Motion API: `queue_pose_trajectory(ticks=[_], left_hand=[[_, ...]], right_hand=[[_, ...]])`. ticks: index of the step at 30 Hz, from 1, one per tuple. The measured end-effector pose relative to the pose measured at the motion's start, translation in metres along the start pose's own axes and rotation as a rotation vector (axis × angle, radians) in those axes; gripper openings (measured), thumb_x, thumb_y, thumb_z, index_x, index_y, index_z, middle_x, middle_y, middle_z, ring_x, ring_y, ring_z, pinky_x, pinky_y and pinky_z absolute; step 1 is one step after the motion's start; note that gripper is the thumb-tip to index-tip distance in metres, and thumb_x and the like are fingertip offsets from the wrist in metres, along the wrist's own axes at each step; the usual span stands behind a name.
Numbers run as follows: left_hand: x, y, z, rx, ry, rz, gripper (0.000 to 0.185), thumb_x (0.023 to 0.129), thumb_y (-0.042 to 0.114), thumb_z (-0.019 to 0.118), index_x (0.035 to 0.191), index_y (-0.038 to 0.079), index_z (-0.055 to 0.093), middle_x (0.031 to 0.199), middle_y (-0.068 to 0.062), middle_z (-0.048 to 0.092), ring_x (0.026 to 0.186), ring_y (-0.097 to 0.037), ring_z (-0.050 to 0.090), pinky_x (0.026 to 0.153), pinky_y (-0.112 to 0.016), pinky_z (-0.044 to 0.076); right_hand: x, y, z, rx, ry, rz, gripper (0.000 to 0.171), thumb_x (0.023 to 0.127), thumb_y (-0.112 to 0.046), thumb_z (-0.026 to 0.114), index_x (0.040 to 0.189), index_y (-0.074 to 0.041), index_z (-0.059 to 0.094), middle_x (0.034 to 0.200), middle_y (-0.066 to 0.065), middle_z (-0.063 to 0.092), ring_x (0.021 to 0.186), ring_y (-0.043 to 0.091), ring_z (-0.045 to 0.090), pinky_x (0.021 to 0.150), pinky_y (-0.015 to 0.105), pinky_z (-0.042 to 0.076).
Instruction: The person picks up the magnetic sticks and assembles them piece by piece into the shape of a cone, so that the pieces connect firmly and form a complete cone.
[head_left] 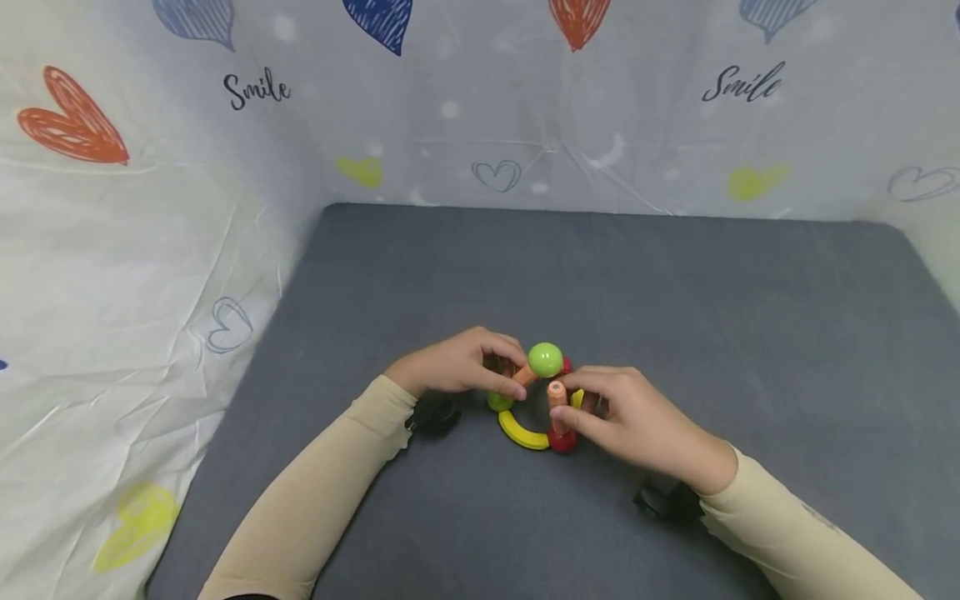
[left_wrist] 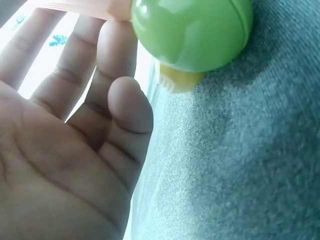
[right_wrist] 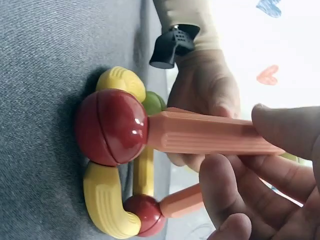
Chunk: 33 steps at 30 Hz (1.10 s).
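A small toy structure of balls and rods stands on the grey cloth. Its base joins curved yellow rods, red balls and a green ball. My right hand pinches an upright orange rod between thumb and fingers; the rod's lower end meets a red ball. On the other side, my left hand holds another orange rod with thumb and fingertips, near a raised light green ball. A further orange rod rises from the second red ball.
Dark grey cloth covers the table. White sheeting printed with hearts and words hangs behind and on the left. Black wrist cameras sit below both wrists, close to the cloth.
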<state>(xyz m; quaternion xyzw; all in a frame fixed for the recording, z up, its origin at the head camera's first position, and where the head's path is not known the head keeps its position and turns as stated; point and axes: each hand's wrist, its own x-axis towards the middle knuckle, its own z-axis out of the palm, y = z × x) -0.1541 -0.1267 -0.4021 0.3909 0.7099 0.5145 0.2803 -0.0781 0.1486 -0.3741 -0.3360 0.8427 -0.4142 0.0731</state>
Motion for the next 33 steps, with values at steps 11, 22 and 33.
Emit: queue_pose_trajectory(ticks=[11,22,33], left_hand=[[-0.001,0.006,0.003,0.055,-0.01,-0.019,0.02,0.094,0.014,0.08,0.111,0.003,0.077,0.097,-0.001,0.067,0.078,-0.021,0.059,0.071,-0.032,0.052],[0.004,0.008,0.003,0.073,-0.021,-0.025,0.019,0.093,0.015,0.082,0.108,0.005,0.078,0.095,0.0,0.067,0.077,-0.02,0.059,0.071,-0.033,0.052],[-0.011,0.009,0.011,0.072,0.063,-0.099,0.022,0.092,0.014,0.083,0.11,0.002,0.076,0.092,-0.003,0.063,0.076,-0.02,0.057,0.069,-0.028,0.05]], right_hand=[[0.005,0.004,-0.001,0.001,0.005,0.001,0.015,0.095,-0.012,0.079,0.093,-0.025,0.073,0.086,-0.015,0.067,0.069,0.003,0.059,0.056,0.025,0.049],[0.002,0.006,-0.001,-0.052,0.036,-0.054,0.017,0.095,-0.011,0.079,0.091,-0.026,0.072,0.086,-0.018,0.066,0.069,0.002,0.058,0.056,0.024,0.048],[0.009,0.001,0.006,-0.143,0.019,-0.046,0.018,0.099,-0.015,0.073,0.087,-0.026,0.065,0.082,-0.016,0.059,0.066,0.002,0.051,0.054,0.022,0.045]])
